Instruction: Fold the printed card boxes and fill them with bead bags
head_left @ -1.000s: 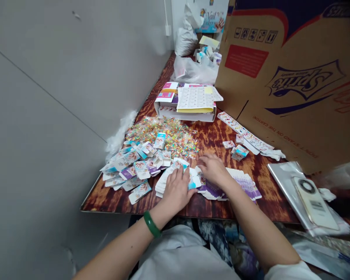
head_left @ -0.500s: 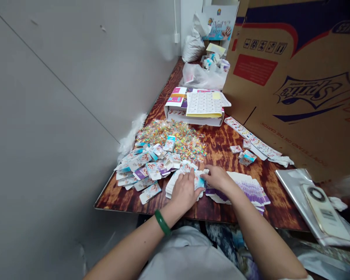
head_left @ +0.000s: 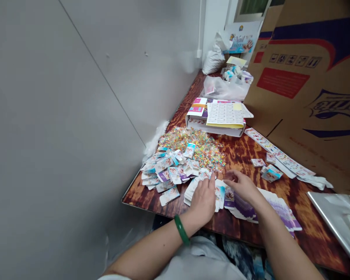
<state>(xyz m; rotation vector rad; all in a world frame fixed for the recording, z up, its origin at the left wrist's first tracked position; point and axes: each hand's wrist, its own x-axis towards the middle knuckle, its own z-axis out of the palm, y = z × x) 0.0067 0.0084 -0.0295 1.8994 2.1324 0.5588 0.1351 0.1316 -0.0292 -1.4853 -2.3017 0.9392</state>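
My left hand (head_left: 203, 198) lies over a fanned row of flat white-and-blue printed cartons (head_left: 220, 195), fingers stretched out, a green bangle (head_left: 181, 230) on that wrist. Just to the right, my right hand (head_left: 242, 188) hovers over the near end of a fan of purple-and-white flat cartons (head_left: 280, 210). Its fingers are loosely bent, with a gap between thumb and forefinger and nothing visible in them. Left of my hands is a heap of small printed boxes (head_left: 167, 167). Behind that heap spreads a pile of tiny clear packets with colourful contents (head_left: 201, 144).
A white box with printed sheets (head_left: 226, 114) stands farther back. Large brown cartons (head_left: 282, 105) line the right side, and a grey wall (head_left: 105, 116) the left. A few small boxes (head_left: 271, 173) and printed strips (head_left: 280, 153) lie at right. A clear plastic packet (head_left: 332, 210) is at the right edge.
The view has swung left, so everything sits farther right and lower. My right hand has come away from the white-and-blue cartons; my left fingers have straightened over them.
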